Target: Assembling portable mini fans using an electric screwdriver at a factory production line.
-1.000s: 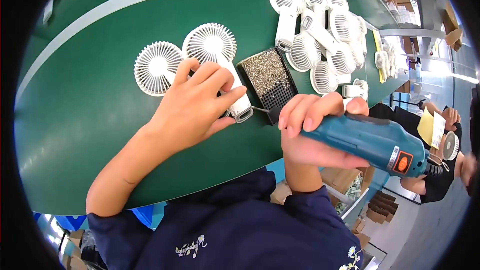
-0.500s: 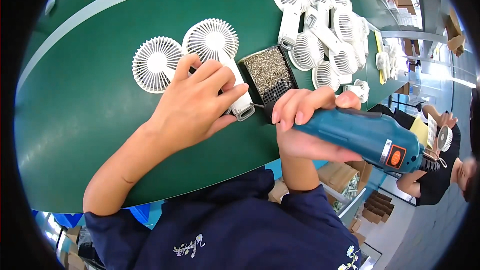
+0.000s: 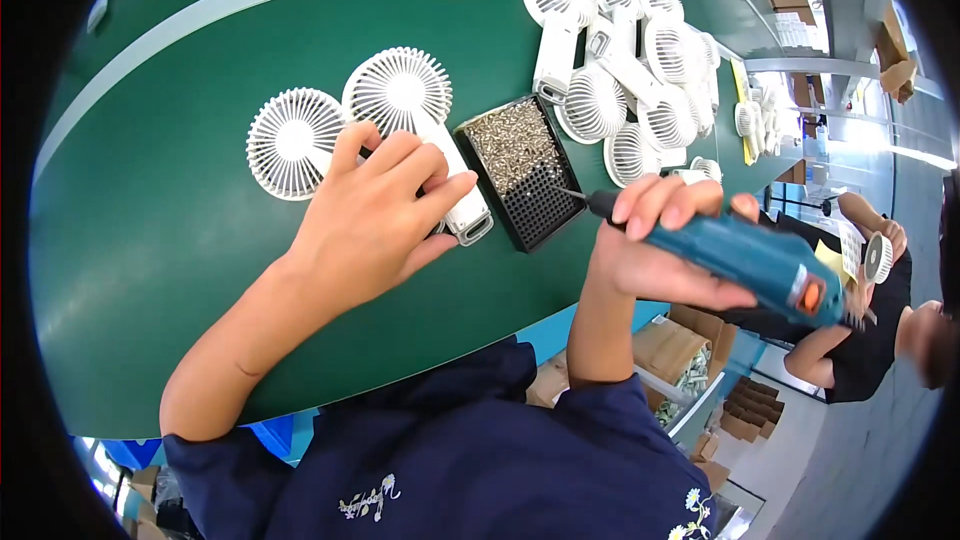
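My left hand (image 3: 375, 195) lies over two white handheld fans side by side on the green table. Its thumb and fingers are closed around the handle of the right-hand fan (image 3: 405, 90); the other fan (image 3: 292, 143) lies partly under the fingers. In my right hand (image 3: 670, 235) is a blue electric screwdriver (image 3: 745, 255), gripped around its body and tilted. Its thin bit points left, at the lower right part of a black screw tray (image 3: 530, 237). Small metal screws (image 3: 515, 140) heap in the tray's far part, and bare holes show in the near part.
Several more white handheld fans (image 3: 595, 105) are piled at the far right of the table (image 3: 170, 290). To the right, another person (image 3: 870, 330) in black holds a fan. Cardboard boxes (image 3: 665, 345) stand below the table's edge.
My right hand has drawn the screwdriver away from the fan handle's end, to the right, and its bit is now at the screw tray. My left hand stays on the fans.
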The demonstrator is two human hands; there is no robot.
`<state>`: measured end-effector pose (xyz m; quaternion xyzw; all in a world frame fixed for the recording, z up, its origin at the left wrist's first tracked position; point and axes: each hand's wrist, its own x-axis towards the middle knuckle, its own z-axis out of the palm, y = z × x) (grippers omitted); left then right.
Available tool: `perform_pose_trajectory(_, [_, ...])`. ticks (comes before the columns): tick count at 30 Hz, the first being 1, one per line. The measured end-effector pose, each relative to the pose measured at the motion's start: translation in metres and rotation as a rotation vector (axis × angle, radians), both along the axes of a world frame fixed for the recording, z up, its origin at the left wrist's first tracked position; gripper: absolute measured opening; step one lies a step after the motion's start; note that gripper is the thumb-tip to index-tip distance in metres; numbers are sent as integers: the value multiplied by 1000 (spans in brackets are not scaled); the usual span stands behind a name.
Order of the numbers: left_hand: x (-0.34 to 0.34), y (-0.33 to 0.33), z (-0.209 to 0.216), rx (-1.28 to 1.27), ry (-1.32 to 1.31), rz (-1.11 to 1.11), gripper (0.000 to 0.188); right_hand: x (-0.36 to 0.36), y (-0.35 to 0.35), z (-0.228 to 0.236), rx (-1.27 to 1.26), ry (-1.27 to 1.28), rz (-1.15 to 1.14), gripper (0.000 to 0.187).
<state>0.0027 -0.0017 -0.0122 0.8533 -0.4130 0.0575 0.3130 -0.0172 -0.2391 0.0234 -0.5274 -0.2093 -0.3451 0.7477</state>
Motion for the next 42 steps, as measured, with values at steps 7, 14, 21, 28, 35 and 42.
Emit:
perform_pose_trajectory(7, [-5,-4,2,6,8,40,50,2,-3,-11,63,106,-6,82])
perform_pose_trajectory(14, [-8,-7,1,3,8,54,50,5,4,-22,39,124,-25,81])
perform_pose_trajectory(21, [-8,-7,1,-17,21,59,47,3,2,-22,15,130,9,80])
perform_pose_trajectory(28, [-17,-18,0,-333,147,30,41,-11,10,15,77,54,180,69])
perform_pose_trajectory(35, [-27,-33,1,-470,270,-34,21,-32,26,32,189,147,251,66])
perform_pose_trajectory(42, [-28,-28,13,-442,251,-63,23,-44,26,32,183,185,257,67])
